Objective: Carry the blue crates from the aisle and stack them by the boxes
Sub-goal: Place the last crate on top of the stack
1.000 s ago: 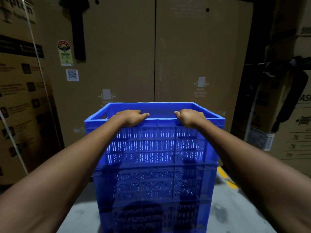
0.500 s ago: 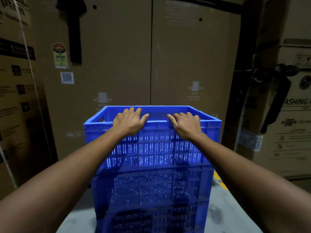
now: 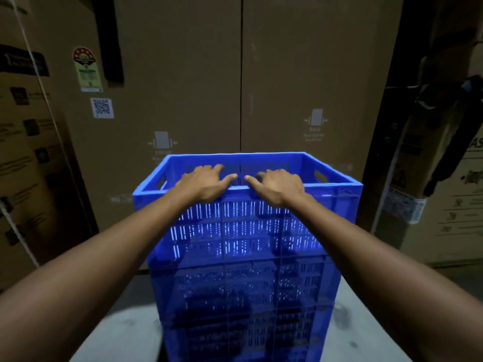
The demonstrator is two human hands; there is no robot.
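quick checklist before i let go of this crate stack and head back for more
1. Left hand on the top crate near rim: ok, resting flat.
2. Right hand on the same rim: ok.
3. Top crate seated square on the crates below: ok, sides line up.
4. Stack by the cardboard boxes: ok.
5. Gap between stack and boxes: cannot tell.
6. Floor beside the stack: ok.
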